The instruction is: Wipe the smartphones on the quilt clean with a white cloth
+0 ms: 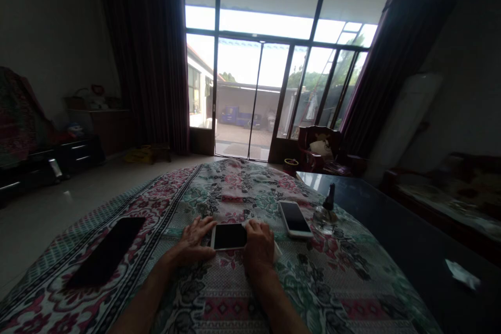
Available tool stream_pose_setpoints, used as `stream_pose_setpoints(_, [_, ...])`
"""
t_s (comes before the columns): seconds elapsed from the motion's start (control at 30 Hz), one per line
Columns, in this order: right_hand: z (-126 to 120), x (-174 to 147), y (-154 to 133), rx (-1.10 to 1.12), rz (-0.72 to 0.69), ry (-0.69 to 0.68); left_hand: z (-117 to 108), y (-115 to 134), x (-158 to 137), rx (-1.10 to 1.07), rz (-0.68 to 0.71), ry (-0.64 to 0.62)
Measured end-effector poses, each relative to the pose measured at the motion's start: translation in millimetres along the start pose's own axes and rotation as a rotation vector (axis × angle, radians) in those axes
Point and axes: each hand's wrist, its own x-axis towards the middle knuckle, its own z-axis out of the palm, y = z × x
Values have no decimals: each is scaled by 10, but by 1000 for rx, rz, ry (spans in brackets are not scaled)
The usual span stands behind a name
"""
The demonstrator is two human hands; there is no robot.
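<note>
A white smartphone (230,237) with a dark screen lies flat and sideways on the patterned cloth. My left hand (195,240) holds its left end, thumb at the lower corner and fingers at the upper one. On the right end rests my right hand (259,242), its fingers curled over a white tissue or wipe (277,252) that shows at the edge of the palm. A second white smartphone (295,218) lies face up to the right. Beside it stands a clear glass bottle (325,217) with a black spray top.
The floral cloth (230,310) covers the round surface before me. A black flat rectangle (107,252) lies at left. A dark table (376,219) adjoins at right, with a crumpled white packet (462,274). A wooden armchair (321,148) stands near the glass doors (238,99).
</note>
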Motion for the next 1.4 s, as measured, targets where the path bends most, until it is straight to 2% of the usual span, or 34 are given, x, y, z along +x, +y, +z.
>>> stream_pose_setpoints(0.13, [24,-20,-221,-22,-27,-105,-2,21,12,3,-21,9])
stream_pose_setpoints(0.3, [110,-99,-456,123,-213,-169,41,-66,63,24,-12,12])
stream_pose_setpoints(0.4, [102,-95,-418,189,-243,-167,57,-113,76,26,-8,10])
stream_pose_setpoints(0.57, [96,44,-245,154,-121,-95,66,-160,81,21,14,-4])
stream_pose_setpoints(0.73, [167,129,-383,159,-228,-143,87,-181,97,32,24,10])
stream_pose_setpoints(0.87, [113,0,-447,196,-307,-165,93,-193,89,22,29,34])
stream_pose_setpoints(1.1, [-98,-311,-224,175,-363,-174,92,-278,91,-4,85,-12])
stream_pose_setpoints(1.23, [-71,-119,-215,120,-364,-192,77,-254,91,-25,82,-17])
stream_pose_setpoints(1.4, [2,169,-371,74,-335,-219,-8,-139,40,-5,48,-70])
